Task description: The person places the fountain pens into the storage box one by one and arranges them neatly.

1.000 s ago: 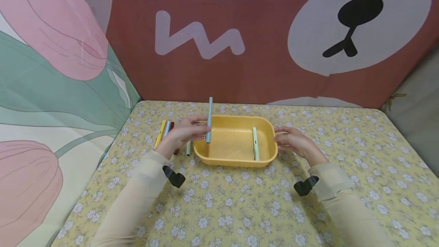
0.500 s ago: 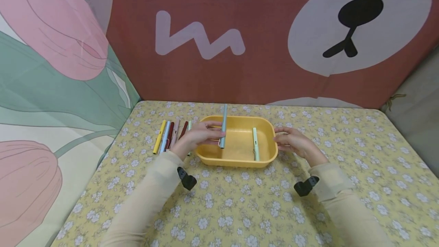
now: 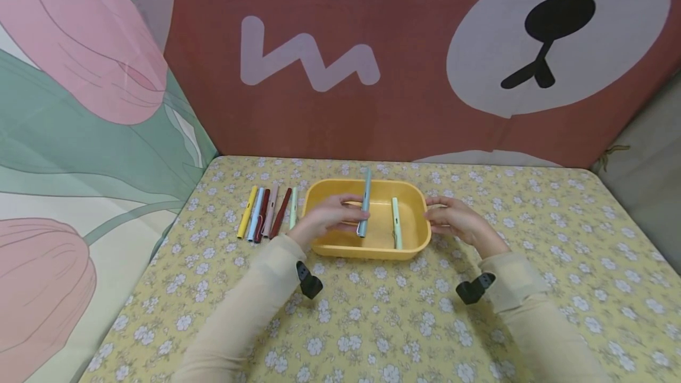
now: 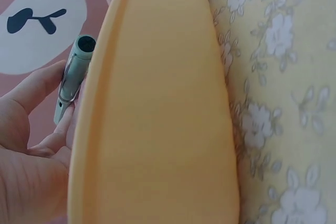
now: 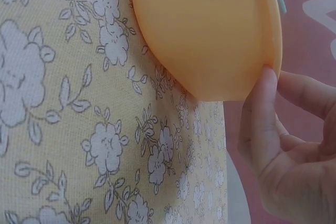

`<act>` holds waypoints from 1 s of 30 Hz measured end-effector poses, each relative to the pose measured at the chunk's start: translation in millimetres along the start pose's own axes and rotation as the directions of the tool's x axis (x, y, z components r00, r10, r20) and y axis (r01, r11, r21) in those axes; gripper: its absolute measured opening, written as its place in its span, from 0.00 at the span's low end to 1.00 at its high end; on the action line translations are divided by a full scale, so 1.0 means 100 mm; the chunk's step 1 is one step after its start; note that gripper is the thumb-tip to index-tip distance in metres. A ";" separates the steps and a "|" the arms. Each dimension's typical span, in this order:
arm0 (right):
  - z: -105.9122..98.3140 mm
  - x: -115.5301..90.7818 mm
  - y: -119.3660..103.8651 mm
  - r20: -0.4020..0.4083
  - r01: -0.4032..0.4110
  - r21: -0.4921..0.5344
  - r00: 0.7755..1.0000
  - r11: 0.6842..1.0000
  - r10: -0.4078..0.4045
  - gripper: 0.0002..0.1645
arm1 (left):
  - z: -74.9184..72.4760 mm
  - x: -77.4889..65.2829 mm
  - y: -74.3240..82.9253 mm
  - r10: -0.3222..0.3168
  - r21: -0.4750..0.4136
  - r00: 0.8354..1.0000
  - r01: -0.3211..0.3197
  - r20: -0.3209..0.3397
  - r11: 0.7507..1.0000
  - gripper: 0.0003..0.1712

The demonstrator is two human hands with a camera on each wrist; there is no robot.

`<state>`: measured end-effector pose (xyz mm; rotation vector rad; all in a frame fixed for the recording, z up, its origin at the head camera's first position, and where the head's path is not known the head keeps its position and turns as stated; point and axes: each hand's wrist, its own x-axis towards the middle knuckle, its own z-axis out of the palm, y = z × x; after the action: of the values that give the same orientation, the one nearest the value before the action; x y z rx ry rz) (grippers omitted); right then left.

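Observation:
My left hand [image 3: 331, 217] pinches a blue-green pen [image 3: 366, 200] by its middle, above the yellow tray [image 3: 367, 252]. The pen leans slightly, its clip end nearer me. In the left wrist view the round end of the pen [image 4: 84, 48] shows over the tray's rim, between thumb and fingers. Inside the tray, toward its right side, lies a pale green pen [image 3: 396, 223]. My right hand [image 3: 457, 220] holds the tray's right end. The right wrist view has thumb and fingertip pinching the tray wall [image 5: 210, 35] at the rim.
Left of the tray, several pens lie roughly side by side: a yellow pen [image 3: 247, 213], a light blue pen [image 3: 256, 214], a mauve pen [image 3: 270, 211], dark red ones and a pale green pen [image 3: 294, 208]. A flowered cloth [image 3: 372, 324] covers the table; a printed backdrop [image 3: 340, 123] rises behind.
My left hand has carried the blue-green pen rightward and lower, from the tray's left edge to over its middle. The pens on the left are uncovered. My right hand and the tray stay put.

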<state>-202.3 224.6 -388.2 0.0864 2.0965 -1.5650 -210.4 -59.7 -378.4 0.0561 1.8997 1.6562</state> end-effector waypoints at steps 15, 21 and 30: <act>0.00 -0.01 -0.01 0.003 -0.002 0.013 1.000 1.000 0.001 0.36 | 0.19 0.14 -0.05 -0.030 0.016 0.999 0.030 0.041 0.999 0.30; -0.01 0.00 -0.01 0.001 0.000 0.013 1.000 1.000 0.000 0.36 | 0.24 0.19 -0.07 -0.043 0.019 0.999 0.043 0.032 0.999 0.29; 0.00 0.00 0.01 0.002 0.005 0.000 1.000 1.000 -0.005 0.35 | 0.36 0.22 -0.08 -0.090 0.018 0.996 0.090 0.004 0.996 0.28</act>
<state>-201.8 224.5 -388.9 0.0798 2.0967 -1.5673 -209.0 -20.9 -396.0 -0.0179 1.8855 1.5784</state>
